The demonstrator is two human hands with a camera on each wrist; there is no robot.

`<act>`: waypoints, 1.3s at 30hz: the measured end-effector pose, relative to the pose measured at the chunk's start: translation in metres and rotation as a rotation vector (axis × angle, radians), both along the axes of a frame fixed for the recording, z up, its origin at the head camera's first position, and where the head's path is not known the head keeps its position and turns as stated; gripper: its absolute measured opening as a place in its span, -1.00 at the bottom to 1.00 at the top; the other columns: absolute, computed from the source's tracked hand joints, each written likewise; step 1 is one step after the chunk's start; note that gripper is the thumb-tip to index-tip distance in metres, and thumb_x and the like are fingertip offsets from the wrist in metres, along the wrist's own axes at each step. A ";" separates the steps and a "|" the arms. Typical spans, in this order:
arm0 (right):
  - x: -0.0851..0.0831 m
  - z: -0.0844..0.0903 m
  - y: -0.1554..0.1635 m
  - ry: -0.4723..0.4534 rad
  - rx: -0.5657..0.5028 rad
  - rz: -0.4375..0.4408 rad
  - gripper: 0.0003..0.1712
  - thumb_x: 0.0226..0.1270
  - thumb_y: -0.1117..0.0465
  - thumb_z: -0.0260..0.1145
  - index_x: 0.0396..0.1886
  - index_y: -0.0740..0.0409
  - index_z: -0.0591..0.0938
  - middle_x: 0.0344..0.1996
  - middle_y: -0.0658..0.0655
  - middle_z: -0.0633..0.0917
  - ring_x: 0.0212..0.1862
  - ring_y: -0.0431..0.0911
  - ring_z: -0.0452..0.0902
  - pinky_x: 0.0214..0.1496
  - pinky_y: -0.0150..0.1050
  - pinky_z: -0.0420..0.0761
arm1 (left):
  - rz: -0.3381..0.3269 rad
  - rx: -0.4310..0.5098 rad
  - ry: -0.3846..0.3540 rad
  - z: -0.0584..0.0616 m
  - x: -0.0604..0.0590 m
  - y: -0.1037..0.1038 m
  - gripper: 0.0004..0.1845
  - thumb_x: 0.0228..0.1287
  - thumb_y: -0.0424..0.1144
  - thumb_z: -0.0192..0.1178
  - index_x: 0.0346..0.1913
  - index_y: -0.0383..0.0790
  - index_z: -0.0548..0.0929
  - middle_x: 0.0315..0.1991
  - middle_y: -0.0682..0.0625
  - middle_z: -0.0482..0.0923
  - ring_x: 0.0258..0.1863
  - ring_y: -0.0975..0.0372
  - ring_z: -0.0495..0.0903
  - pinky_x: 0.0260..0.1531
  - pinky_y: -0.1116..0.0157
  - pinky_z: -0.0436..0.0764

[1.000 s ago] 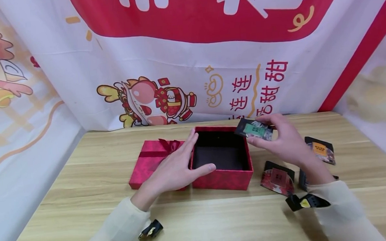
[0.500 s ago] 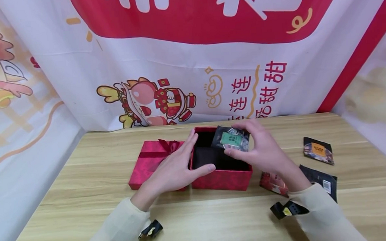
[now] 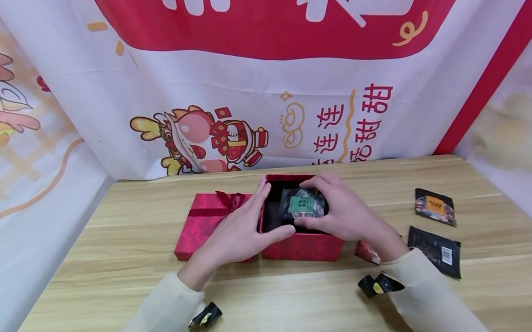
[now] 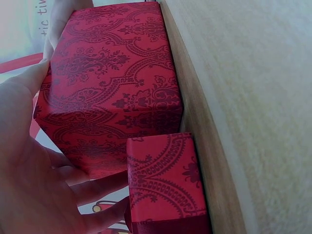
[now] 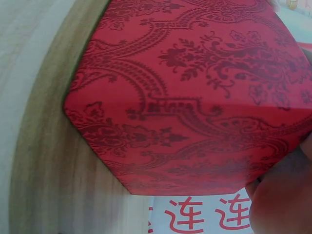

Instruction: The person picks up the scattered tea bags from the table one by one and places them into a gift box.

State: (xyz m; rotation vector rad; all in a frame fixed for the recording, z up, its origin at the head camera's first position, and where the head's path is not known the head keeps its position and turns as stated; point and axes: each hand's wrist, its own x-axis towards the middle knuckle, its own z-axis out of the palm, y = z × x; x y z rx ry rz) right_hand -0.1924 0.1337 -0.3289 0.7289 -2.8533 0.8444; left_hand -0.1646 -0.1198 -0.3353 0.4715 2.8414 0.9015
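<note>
An open red patterned box (image 3: 301, 246) stands mid-table; its outer wall fills the left wrist view (image 4: 112, 92) and the right wrist view (image 5: 195, 97). My left hand (image 3: 244, 232) rests on the box's left rim, fingers straight, thumb on the front edge. My right hand (image 3: 341, 214) pinches a dark packet with a green label (image 3: 301, 204) and holds it down inside the box. The red lid with a bow (image 3: 207, 219) lies flat just left of the box, partly under my left hand, and shows in the left wrist view (image 4: 165, 180).
Right of the box lie other packets: an orange-labelled packet (image 3: 435, 206), a black packet with a barcode (image 3: 434, 251) and a red packet (image 3: 367, 252) half hidden by my right wrist. Printed banners (image 3: 261, 76) wall the table's back and sides.
My right hand has carried the green-labelled packet leftward from above the box's right corner and lowered it into the box. The left hand has stayed on the rim.
</note>
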 end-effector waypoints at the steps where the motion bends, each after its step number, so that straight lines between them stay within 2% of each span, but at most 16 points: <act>1: 0.000 0.000 -0.001 0.002 0.019 0.002 -0.13 0.20 -0.19 0.61 0.43 0.04 0.55 0.38 0.14 0.54 0.34 0.08 0.43 0.38 0.22 0.55 | 0.001 -0.001 -0.004 0.000 0.000 0.000 0.20 0.19 0.66 0.13 0.74 0.31 -0.16 0.74 0.40 -0.27 0.70 0.07 0.14 0.55 -0.24 0.34; 10: -0.002 0.002 -0.004 0.056 0.131 0.021 -0.19 0.22 -0.20 0.59 0.36 0.09 0.63 0.27 0.14 0.64 0.35 0.09 0.46 0.46 0.19 0.47 | -0.003 -0.001 0.002 0.001 0.000 0.001 0.20 0.21 0.63 0.16 0.74 0.29 -0.17 0.75 0.36 -0.26 0.70 0.04 0.15 0.54 -0.26 0.34; 21: -0.002 0.002 -0.005 0.065 0.231 0.031 -0.21 0.28 -0.26 0.52 0.36 0.09 0.66 0.32 0.16 0.67 0.44 0.12 0.44 0.57 0.22 0.36 | -0.008 0.002 0.010 0.000 0.000 0.001 0.18 0.25 0.58 0.18 0.74 0.30 -0.18 0.75 0.32 -0.22 0.69 0.04 0.18 0.52 -0.26 0.37; 34: -0.002 0.004 -0.004 0.066 0.285 0.056 -0.15 0.28 -0.30 0.51 0.41 0.09 0.63 0.37 0.14 0.65 0.49 0.12 0.41 0.60 0.21 0.33 | -0.015 0.019 0.009 -0.001 0.000 0.000 0.17 0.27 0.56 0.18 0.74 0.28 -0.19 0.74 0.37 -0.26 0.70 0.09 0.15 0.53 -0.24 0.37; 39: -0.002 0.004 -0.001 0.032 0.218 0.060 -0.10 0.25 -0.30 0.53 0.46 0.06 0.58 0.44 0.16 0.58 0.52 0.14 0.37 0.61 0.23 0.33 | -0.031 0.009 0.026 -0.002 0.000 0.000 0.20 0.24 0.62 0.13 0.75 0.25 -0.19 0.76 0.32 -0.26 0.69 0.04 0.17 0.48 -0.28 0.41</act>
